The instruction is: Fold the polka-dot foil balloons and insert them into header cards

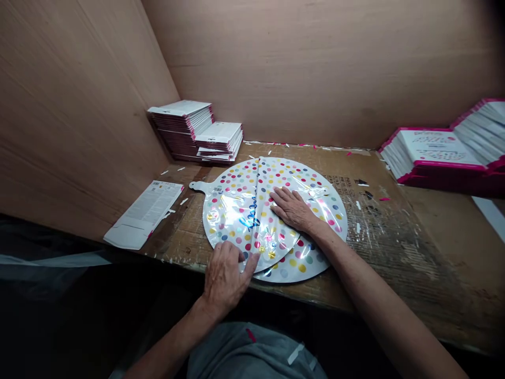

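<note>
Dotted foil (270, 231) lies overlapped, creased but broad, beneath the right hand (291, 209), its fingers flat, spread, empty; the left hand (224, 276) bends fingers at the near edge, grip unclear.

The balloons (232, 205) look like smooth, glossy foil, the worktop (374, 226) scuffed cardboard, the back panel (315, 73) matt wood.

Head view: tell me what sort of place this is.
Likely a hand-packing bench: flat polka-dot foil balloons, stacks of pink-edged cardboard packets, and a scuffed, scrap-strewn worktop boxed in by wooden panels.
</note>
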### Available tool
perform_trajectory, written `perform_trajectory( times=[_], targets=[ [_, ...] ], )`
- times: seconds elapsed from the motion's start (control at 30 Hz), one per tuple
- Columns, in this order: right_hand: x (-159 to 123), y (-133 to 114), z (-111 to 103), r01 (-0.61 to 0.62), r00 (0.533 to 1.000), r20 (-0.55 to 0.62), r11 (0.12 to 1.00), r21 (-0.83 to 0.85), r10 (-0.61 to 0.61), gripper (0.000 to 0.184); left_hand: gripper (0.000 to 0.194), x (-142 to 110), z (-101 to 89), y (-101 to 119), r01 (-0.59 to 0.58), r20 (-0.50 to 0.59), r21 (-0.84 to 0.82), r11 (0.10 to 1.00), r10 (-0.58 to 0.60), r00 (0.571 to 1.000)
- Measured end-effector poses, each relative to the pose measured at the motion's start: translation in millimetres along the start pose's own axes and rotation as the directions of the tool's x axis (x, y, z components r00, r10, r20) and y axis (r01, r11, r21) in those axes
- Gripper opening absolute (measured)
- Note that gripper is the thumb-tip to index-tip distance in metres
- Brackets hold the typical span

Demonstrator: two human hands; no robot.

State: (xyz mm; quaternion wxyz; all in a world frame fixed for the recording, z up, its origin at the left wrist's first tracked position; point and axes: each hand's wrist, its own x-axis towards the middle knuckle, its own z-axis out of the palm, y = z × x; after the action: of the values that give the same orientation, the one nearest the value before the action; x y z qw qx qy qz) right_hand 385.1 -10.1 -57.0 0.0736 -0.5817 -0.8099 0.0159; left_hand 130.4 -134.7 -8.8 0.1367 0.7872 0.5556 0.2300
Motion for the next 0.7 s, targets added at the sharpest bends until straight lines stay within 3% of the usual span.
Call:
perform_trajectory(
  times=[0.07,0.1,0.13,0.17,0.2,0.23,0.3,0.33,0.4,0.43,0.5,0.57,0.63,0.67,0.7],
  targets=[
    [0.6,-1.0,-1.2,0.001,1.0,0.014,1.0,0.011,-0.001,0.054,0.031,13.9,4.4,4.1,0.091,0.145,-0.058,0.994,-0.082,0.986],
    [1.7,-1.2,-1.8,0.0,1.0,0.02,1.0,0.024,0.0,0.054,0.033,19.1,4.3,7.6,0.169,0.265,-0.16,0.972,-0.123,0.956],
    [3.1,-1.0,-2.8,0.001,1.0,0.025,0.999,0.044,-0.002,0.054,0.035,23.7,2.2,12.2,0.289,0.408,-0.294,0.911,-0.154,0.9],
    [4.5,0.0,-4.6,0.007,0.999,0.031,0.997,0.075,-0.009,0.054,0.038,28.2,-2.0,17.8,0.437,0.546,-0.428,0.791,-0.159,0.822],
    [5.2,1.7,-7.8,0.012,0.999,0.039,0.993,0.122,-0.017,0.054,0.039,32.9,-7.7,23.9,0.576,0.65,-0.532,0.62,-0.137,0.747],
    [4.4,3.8,-13.0,0.006,0.999,0.043,0.982,0.19,-0.014,0.054,0.039,37.9,-14.4,30.4,0.673,0.707,-0.602,0.431,-0.104,0.699],
    [-5.4,7.3,-29.2,-0.05,0.999,0.014,0.926,0.374,0.048,0.056,0.034,47.5,-27.6,42.3,0.719,0.714,-0.685,0.115,-0.089,0.694],
    [-15.4,7.6,-39.3,-0.071,0.996,-0.022,0.88,0.469,0.091,0.058,0.031,51.5,-33.1,46.9,0.708,0.702,-0.706,0.016,-0.108,0.704],
    [-45.3,3.6,-58.0,-0.044,0.983,-0.119,0.802,0.596,0.142,0.063,0.028,56.1,-41.3,51.8,0.686,0.692,-0.721,-0.094,-0.142,0.708],
    [-63.5,-0.6,-64.0,0.035,0.981,-0.174,0.797,0.603,0.089,0.066,0.029,57.1,-44.1,51.8,0.682,0.69,-0.723,-0.108,-0.145,0.709],
    [-100.0,-10.9,-64.4,0.166,0.971,-0.234,0.847,0.506,-0.05,0.081,0.036,58.6,-47.7,47.1,0.693,0.691,-0.72,-0.01,-0.103,0.716],
    [-129.0,-20.0,-50.2,0.199,0.93,-0.36,0.923,0.328,-0.072,0.08,0.055,64.7,-48.1,37.0,0.641,0.655,-0.713,0.286,-0.054,0.753],
    [-145.9,-24.7,-31.2,0.171,0.901,-0.429,0.96,0.224,-0.06,0.068,0.066,79.3,-43.1,22.7,0.385,0.446,-0.664,0.641,-0.072,0.892],
    [-149.8,-24.9,-24.4,0.162,0.901,-0.43,0.964,0.209,-0.058,0.063,0.066,89.6,-38.1,14.4,0.203,0.278,-0.597,0.776,-0.037,0.96],
    [-150.9,-23.6,-21.2,0.162,0.91,-0.411,0.963,0.217,-0.06,0.059,0.064,100.9,-31.5,5.7,0.024,0.128,-0.514,0.858,0.049,0.991]
  ],
)
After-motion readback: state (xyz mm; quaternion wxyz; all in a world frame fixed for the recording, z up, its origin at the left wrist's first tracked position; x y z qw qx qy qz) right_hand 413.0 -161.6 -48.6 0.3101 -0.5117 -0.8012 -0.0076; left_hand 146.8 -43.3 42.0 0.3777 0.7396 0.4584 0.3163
